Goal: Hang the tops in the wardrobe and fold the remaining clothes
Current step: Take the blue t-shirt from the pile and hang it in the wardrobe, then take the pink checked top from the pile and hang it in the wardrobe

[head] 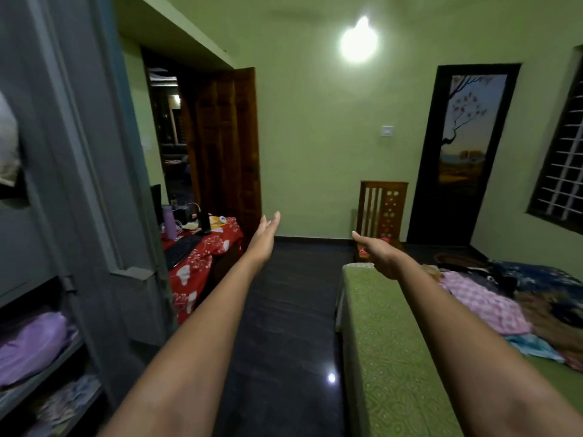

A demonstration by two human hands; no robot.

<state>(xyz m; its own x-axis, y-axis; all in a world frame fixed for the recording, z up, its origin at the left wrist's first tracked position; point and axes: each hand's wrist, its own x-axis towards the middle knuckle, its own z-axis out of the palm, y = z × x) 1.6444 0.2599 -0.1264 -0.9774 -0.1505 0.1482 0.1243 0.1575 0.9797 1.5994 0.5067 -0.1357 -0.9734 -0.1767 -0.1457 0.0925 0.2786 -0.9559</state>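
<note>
Fingers of left hand [264, 234] and right hand [377, 249] straight, outstretched, empty.

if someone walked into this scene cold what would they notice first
Two bare arms stretch forward through the middle of the view, the left hand and right hand both open and holding nothing. To the right, a heap of clothes with a pink checked piece on top lies on the green bed. At the left edge stands the grey wardrobe, open, with a lilac garment on a shelf.
</note>
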